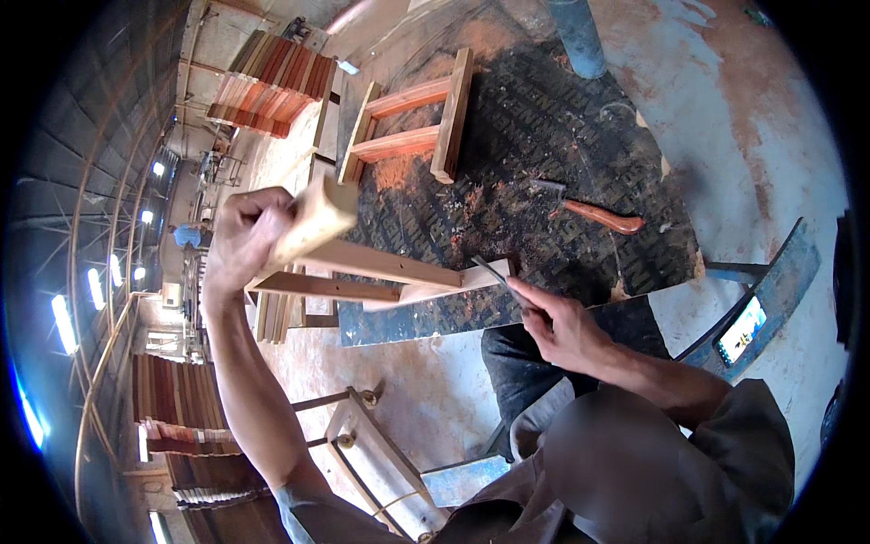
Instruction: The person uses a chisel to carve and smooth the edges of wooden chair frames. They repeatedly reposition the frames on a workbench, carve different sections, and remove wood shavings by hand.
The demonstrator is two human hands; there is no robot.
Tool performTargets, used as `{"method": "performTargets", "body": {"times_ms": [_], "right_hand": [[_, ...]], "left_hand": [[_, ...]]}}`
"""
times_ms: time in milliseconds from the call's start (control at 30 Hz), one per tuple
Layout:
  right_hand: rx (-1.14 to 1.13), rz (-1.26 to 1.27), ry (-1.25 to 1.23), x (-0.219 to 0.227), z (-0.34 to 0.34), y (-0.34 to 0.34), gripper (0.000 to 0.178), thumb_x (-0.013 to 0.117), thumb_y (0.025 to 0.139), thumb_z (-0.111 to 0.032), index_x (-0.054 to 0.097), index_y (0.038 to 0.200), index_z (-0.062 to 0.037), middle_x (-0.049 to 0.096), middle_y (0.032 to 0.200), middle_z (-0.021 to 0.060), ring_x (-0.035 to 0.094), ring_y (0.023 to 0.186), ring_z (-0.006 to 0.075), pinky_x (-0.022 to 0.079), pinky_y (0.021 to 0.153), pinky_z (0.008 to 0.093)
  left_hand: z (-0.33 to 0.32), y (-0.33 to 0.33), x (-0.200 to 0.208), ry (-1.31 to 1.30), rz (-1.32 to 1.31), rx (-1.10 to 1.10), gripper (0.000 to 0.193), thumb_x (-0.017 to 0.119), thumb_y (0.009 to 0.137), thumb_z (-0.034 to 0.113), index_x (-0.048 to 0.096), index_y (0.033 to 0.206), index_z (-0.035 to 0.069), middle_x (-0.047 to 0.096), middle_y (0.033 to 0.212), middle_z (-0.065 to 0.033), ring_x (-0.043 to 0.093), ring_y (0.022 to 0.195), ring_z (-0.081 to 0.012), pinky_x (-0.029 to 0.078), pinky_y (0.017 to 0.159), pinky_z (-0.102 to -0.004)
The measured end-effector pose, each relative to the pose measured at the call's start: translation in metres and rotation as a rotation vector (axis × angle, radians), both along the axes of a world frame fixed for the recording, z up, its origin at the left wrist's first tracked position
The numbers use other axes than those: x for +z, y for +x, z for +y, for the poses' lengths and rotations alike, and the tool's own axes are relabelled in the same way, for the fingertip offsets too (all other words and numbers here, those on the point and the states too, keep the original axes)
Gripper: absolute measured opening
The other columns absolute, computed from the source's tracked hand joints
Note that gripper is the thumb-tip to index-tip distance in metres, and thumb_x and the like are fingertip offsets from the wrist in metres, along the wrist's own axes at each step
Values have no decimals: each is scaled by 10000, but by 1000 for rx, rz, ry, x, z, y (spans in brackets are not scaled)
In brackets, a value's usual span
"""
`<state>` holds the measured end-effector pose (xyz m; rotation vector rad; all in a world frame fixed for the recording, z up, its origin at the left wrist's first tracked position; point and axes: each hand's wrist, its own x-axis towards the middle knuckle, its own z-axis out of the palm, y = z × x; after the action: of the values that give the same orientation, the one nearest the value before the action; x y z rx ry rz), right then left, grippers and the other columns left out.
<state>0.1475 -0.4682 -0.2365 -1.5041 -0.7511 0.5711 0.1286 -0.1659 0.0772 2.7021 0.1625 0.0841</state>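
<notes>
My left hand (246, 238) is closed round the raised upper rail of a pale wooden frame (381, 260), which stands tilted on the dark worktop (535, 245). Two rungs run from that rail down to a lower rail on the board. In my right hand (564, 325) is a thin, dark metal bar like a file (494, 274), its fingers wrapped round the near end. The bar's far end lies over the end of the lower rail; whether it touches the wood I cannot tell. Part of the left fingers is hidden behind the rail.
A tool with a reddish wooden handle (603, 216) lies on the worktop amid shavings. Beyond sits another wooden frame (453, 118) with orange-red rungs. A lit phone (743, 331) rests on a curved blue piece at right. A wheeled cart (376, 453) and wood stacks (272, 82) stand left.
</notes>
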Motion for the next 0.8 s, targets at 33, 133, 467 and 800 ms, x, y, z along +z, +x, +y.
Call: {"method": "performTargets", "body": {"times_ms": [33,133,467,800], "right_hand": [[-50,-96,34,-2,-3,-6,606,582,968,12,480,1560,-66,551,771,80,515,668,115,467,626,293],[-131,-287,24,-9,-4,-10,610,598,941,21,510,1537,-71,611,803,149,598,662,250,502,639,372],[-206,-478,-205,3,-10,16,550,626,902,9,619,1442,-92,671,880,236,675,770,421,545,679,502],[-154,-561,-245,6,20,32,519,648,928,-65,615,1443,-118,666,917,224,678,729,425,565,662,515]], "left_hand": [[-3,0,-1,63,-3,66,726,651,918,706,716,843,-13,596,675,-7,523,656,-84,394,596,-289],[-17,14,-6,218,-66,317,789,566,964,742,716,771,-9,525,539,-5,535,530,-128,418,496,-343],[-50,26,-6,309,-13,119,723,746,880,642,738,1119,-40,692,717,-110,715,637,-211,545,595,-366],[-28,24,-7,-270,127,56,513,801,904,309,636,1199,-76,704,878,-109,691,527,-161,545,434,-251]]}}
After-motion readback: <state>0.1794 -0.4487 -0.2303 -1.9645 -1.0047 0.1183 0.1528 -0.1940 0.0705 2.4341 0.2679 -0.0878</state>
